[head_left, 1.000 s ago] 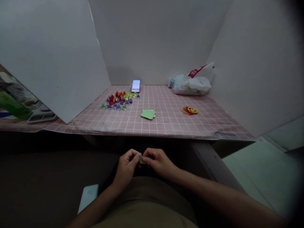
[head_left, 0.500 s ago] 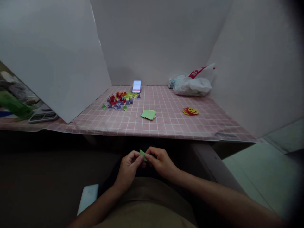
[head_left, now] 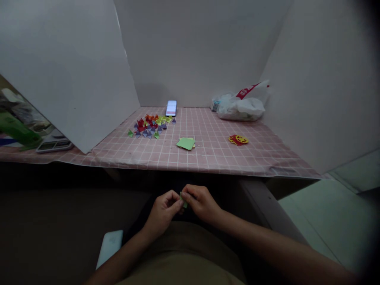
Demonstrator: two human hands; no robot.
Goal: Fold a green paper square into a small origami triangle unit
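A small folded piece of green paper [head_left: 185,204] is pinched between my two hands, above my lap and below the table edge. My left hand [head_left: 165,208] grips its left side with thumb and fingertips. From the other side, my right hand [head_left: 201,201] presses it between thumb and bent fingers, which cover most of it. On the table ahead lies a stack of square paper sheets [head_left: 186,143], light green on top. Further left sits a cluster of small folded paper pieces [head_left: 151,127] in red, orange, yellow, purple and green.
A lit phone [head_left: 171,107] leans at the back. White plastic bag [head_left: 242,107] stands back right; red and yellow cut-out shapes [head_left: 238,139] lie nearer. A kitchen scale [head_left: 55,144] is beyond the left white panel [head_left: 68,71]. Beside my left forearm rests a pale flat rectangular object [head_left: 109,247].
The green paper has turned and shifted slightly right, so less of it shows between my fingers. My left hand has moved a little to the right.
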